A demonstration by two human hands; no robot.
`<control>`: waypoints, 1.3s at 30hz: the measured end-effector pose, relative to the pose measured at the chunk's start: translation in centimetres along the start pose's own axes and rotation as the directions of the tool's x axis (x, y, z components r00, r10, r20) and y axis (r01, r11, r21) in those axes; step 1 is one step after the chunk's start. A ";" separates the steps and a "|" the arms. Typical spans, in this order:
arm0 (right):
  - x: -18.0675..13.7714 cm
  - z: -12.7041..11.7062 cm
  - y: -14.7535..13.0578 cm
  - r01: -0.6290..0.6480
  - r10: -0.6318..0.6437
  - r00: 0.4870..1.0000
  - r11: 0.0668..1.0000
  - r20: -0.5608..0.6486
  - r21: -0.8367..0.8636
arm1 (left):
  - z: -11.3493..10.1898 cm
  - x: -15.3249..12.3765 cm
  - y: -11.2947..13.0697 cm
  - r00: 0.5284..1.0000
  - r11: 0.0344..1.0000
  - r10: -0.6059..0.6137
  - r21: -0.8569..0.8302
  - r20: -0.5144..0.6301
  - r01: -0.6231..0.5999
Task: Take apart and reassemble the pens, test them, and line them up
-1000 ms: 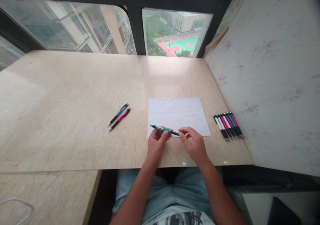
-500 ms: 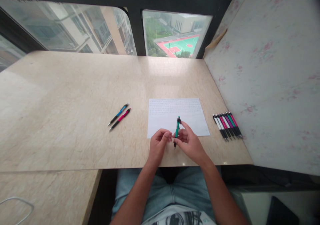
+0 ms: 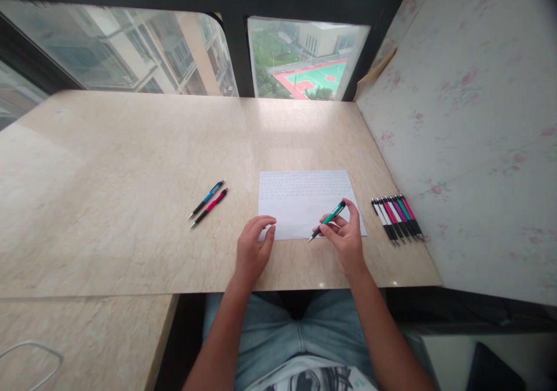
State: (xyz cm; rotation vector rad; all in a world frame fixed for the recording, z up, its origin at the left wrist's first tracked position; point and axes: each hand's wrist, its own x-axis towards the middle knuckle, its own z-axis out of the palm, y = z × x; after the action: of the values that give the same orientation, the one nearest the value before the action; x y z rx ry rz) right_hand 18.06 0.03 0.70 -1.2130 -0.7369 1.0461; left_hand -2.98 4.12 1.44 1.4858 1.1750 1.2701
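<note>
Between the fingers of my right hand (image 3: 346, 237) is a green pen (image 3: 332, 213) with a black grip, its metal tip slanting down to the left. The pen is over the lower right part of a white sheet of paper (image 3: 300, 208), which bears rows of faint writing across its top. My left hand (image 3: 255, 246) holds nothing; its fingers are curved and apart from the thumb, at the paper's lower left corner. I cannot tell whether those fingertips touch the sheet.
A blue pen (image 3: 206, 199) and a pink pen (image 3: 209, 208) lie side by side on the stone-patterned tabletop (image 3: 130, 176) at left. Several pens (image 3: 397, 218) lie in a row near the flowered wall (image 3: 491, 147). A white cable (image 3: 52, 351) lies at lower left.
My hands have moved apart, the left one leftward and the right one rightward with the green pen. The pen has gone from nearly upright to slanted. My left fingers have spread.
</note>
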 end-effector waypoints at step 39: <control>0.1 -0.3 1.6 0.075 -0.058 0.986 0.991 -0.156 0.107 | 0.1 0.0 -2.2 0.927 0.684 0.142 0.643 0.348 -0.346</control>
State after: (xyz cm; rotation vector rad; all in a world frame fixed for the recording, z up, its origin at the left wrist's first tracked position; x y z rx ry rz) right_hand 17.97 0.08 -0.95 -1.1494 -0.5877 0.9165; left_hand -3.16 4.57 -0.72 2.3672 1.3707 0.7436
